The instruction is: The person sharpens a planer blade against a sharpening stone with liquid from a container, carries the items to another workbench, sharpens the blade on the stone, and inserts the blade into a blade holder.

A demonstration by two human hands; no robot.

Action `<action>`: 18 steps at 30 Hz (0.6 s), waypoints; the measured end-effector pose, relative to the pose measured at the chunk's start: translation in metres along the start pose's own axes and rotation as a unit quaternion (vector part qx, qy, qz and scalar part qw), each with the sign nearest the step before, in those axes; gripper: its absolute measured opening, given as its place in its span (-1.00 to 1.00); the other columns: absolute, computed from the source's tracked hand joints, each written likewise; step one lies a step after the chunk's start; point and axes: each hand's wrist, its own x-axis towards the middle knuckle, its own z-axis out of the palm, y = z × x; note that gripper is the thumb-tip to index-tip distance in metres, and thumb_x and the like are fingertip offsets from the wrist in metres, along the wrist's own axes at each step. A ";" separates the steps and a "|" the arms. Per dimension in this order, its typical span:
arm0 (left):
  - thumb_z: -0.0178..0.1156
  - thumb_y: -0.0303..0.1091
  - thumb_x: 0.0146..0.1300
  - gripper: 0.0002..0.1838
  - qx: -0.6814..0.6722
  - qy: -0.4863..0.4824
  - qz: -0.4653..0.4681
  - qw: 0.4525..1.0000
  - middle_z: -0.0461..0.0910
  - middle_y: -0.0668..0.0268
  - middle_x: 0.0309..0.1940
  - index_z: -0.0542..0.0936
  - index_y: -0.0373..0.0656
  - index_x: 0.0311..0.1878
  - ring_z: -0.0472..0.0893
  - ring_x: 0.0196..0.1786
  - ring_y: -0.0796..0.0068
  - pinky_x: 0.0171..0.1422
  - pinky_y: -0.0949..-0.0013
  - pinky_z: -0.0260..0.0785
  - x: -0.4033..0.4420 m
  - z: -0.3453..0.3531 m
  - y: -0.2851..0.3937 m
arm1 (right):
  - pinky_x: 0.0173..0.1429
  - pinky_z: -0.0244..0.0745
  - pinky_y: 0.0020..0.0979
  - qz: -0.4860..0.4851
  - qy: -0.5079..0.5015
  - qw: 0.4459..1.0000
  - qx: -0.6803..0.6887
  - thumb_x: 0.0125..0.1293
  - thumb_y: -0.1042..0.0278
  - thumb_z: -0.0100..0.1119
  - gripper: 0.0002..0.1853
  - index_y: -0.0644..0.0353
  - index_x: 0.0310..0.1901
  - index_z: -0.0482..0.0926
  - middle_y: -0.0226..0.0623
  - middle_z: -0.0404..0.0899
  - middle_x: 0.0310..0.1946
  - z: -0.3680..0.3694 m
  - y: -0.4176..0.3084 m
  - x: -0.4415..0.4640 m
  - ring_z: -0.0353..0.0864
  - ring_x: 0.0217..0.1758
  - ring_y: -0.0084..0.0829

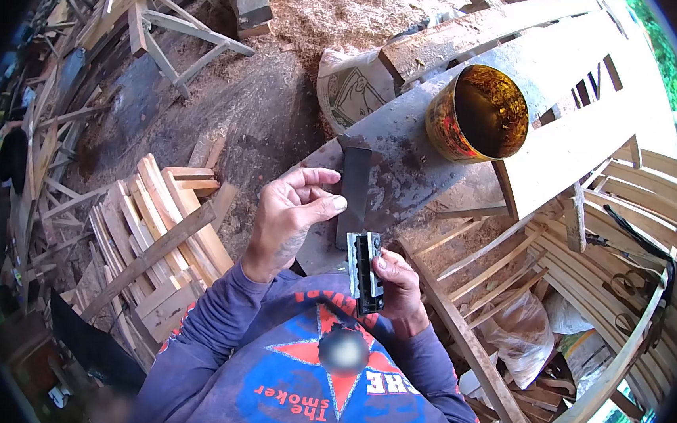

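My right hand grips a black rectangular tool part with silver metal edges, held close to my shirt. Its exact kind does not show. To the left, my left hand is raised with the fingers curled and the thumb against them. Whether anything small is pinched there I cannot make out. Just beyond both hands a dark flat bar like a sharpening stone lies lengthwise on the wet, stained plank bench. Farther along the bench stands an open round tin with dark liquid inside.
Stacked wood pieces lie at my left. On the right are a wooden frame, clear plastic bags and a dark strap. A printed sack sits beside the bench, and sawdust covers the floor ahead.
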 end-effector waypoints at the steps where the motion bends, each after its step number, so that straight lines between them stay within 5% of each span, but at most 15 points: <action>1: 0.43 -0.54 0.26 -0.59 0.015 -0.012 0.007 1.000 0.80 0.18 -0.19 0.62 -0.40 0.16 0.75 -0.14 0.57 0.07 0.54 0.52 0.001 -0.003 -0.003 | -0.09 0.73 -0.42 0.004 0.022 1.000 0.008 0.47 0.18 0.29 -0.51 0.39 0.25 0.53 -0.19 0.75 -0.11 -0.001 0.001 0.000 0.80 -0.20 -0.43; 4: 0.43 -0.50 0.32 -0.61 0.030 -0.040 -0.016 0.999 0.80 0.20 -0.15 0.63 -0.36 0.19 0.74 -0.09 0.57 0.08 0.54 0.52 -0.005 -0.005 -0.003 | -0.26 0.66 -0.39 0.011 0.054 0.998 0.017 0.44 0.07 0.31 -0.44 0.45 0.20 0.54 -0.13 0.72 -0.19 -0.005 0.003 0.001 0.74 -0.30 -0.37; 7: 0.41 -0.48 0.37 -0.64 0.039 -0.059 -0.024 0.997 0.79 0.21 -0.10 0.65 -0.33 0.19 0.73 -0.02 0.57 0.12 0.53 0.53 -0.007 -0.007 -0.011 | -0.43 0.38 -0.40 -0.001 0.043 0.998 0.049 0.48 0.01 0.28 -0.42 0.45 0.21 0.54 -0.18 0.64 -0.24 0.000 0.001 0.003 0.51 -0.39 -0.45; 17: 0.38 -0.50 0.43 -0.79 0.075 -0.123 -0.020 0.989 0.76 0.32 -0.07 0.75 -0.30 0.08 0.69 0.00 0.60 0.18 0.50 0.53 -0.013 -0.004 -0.025 | -0.44 0.39 -0.42 0.003 0.020 0.998 0.061 0.53 -0.03 0.21 -0.49 0.30 0.20 0.54 -0.26 0.53 -0.28 -0.002 0.003 0.005 0.45 -0.44 -0.47; 18: 0.38 -0.50 0.43 -0.79 0.075 -0.123 -0.019 0.989 0.76 0.32 -0.07 0.75 -0.30 0.08 0.69 0.00 0.60 0.18 0.50 0.53 -0.013 -0.004 -0.024 | -0.39 0.51 -0.40 0.006 0.002 0.994 0.107 0.55 -0.02 0.19 -0.49 0.32 0.20 0.55 -0.20 0.62 -0.28 0.000 0.003 0.006 0.58 -0.39 -0.41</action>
